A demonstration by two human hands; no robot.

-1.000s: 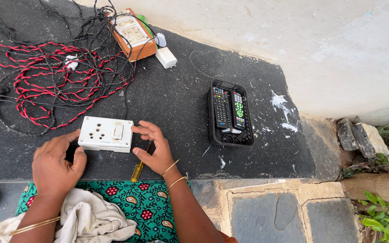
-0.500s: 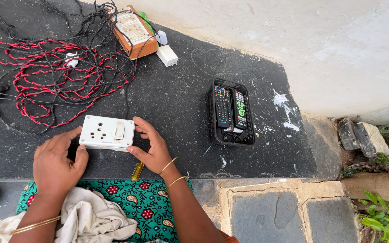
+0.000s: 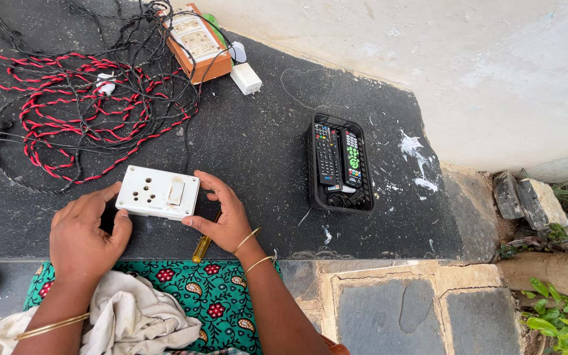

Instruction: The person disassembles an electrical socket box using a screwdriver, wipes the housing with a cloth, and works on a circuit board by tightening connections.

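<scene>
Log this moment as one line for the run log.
left hand: holds left end of white socket box | right hand: holds its right end | yellow-handled screwdriver: beneath right hand | black tray: two remotes

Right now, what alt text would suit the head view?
Two hands, left and right, hold a white socket-and-switch plate over a dark slab, with tangled red and black wires behind and a black tray of remotes to the right.

Two hands, one white socket plate (image 3: 158,192), one screwdriver (image 3: 202,248), two remotes (image 3: 338,158) in one black tray (image 3: 315,190) at three o'clock.
</scene>
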